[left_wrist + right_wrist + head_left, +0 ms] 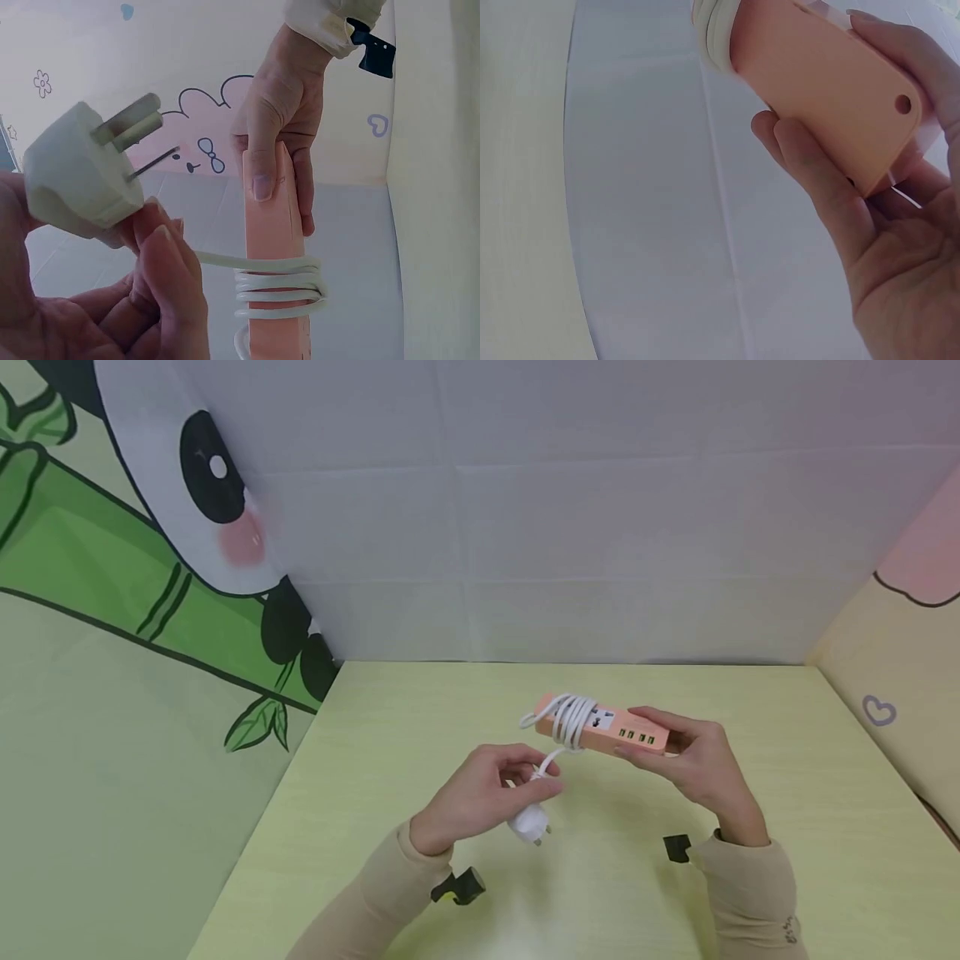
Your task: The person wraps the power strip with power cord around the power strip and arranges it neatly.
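A pink power strip (pixel 611 727) with sockets and several USB ports is held above the table, tilted slightly, by my right hand (pixel 701 760) at its right end. White cord (pixel 573 720) is wound several times around the strip's left part, with a small loop sticking out at the far left. From the coil the cord runs down to my left hand (pixel 495 793), which pinches it close to the white plug (pixel 529 823). In the left wrist view the plug (pixel 82 172) shows its metal prongs. The right wrist view shows the strip's plain underside (pixel 832 86) between thumb and fingers.
Below the hands lies a pale yellow table (pixel 375 718). A light grey panel (pixel 525 527) rises along its back edge. Cartoon-printed walls stand at the left (pixel 112 735) and right (pixel 892 668). Small black devices (pixel 459 887) sit at both sleeves.
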Demonstrator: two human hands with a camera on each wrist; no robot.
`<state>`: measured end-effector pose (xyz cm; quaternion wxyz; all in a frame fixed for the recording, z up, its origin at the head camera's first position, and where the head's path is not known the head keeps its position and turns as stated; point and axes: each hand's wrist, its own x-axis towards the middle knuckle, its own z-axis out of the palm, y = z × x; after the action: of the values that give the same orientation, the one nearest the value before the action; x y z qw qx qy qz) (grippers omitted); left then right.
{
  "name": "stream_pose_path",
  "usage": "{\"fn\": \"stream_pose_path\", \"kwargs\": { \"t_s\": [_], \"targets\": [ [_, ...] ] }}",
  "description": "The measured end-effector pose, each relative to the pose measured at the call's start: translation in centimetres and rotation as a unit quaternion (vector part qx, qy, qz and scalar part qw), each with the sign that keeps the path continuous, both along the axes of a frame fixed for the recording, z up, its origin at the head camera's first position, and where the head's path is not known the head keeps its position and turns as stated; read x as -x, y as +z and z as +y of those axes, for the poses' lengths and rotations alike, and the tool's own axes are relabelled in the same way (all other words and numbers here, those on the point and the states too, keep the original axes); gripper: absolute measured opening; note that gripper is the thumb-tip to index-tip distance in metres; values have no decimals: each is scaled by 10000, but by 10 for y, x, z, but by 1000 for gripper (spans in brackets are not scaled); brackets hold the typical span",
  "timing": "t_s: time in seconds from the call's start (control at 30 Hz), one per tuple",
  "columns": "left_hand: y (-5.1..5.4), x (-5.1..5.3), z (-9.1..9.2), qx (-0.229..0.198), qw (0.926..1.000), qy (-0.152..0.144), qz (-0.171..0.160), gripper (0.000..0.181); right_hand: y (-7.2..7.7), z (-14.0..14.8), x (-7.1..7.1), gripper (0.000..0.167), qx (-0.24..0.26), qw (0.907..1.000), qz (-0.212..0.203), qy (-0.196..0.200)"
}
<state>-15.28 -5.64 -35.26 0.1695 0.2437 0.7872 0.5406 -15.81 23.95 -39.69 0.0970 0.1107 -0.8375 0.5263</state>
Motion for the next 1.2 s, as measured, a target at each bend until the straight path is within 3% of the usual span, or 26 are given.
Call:
{"fn": "stream_pose_path", "kwargs": {
  "t_s": [0.13, 0.27, 0.53, 0.83, 1.07, 1.2],
  "targets": [
    [5, 3, 2, -216, 9996, -184, 79, 23, 0, -3, 1, 52, -139, 9998, 58, 108],
    [11, 6, 0, -372, 9992, -174, 17, 25, -1, -5, 2, 53, -176, 9997, 8, 158],
    [18, 21, -4, -818, 9930, -68, -845, 35, 0, -7, 2, 53, -36, 9992, -47, 393],
    [19, 39, -11, -1005, 9878, 101, -1182, 34, 3, -12, 0, 52, 115, 9986, -147, 489],
    [9, 58, -21, -1328, 9785, -30, -1576, 27, -3, -12, 3, 51, -48, 9982, -282, 519],
    [-12, 71, -28, -897, 9854, -97, -1445, 27, -15, -13, 7, 54, -230, 9966, -561, 559]
  ]
}}
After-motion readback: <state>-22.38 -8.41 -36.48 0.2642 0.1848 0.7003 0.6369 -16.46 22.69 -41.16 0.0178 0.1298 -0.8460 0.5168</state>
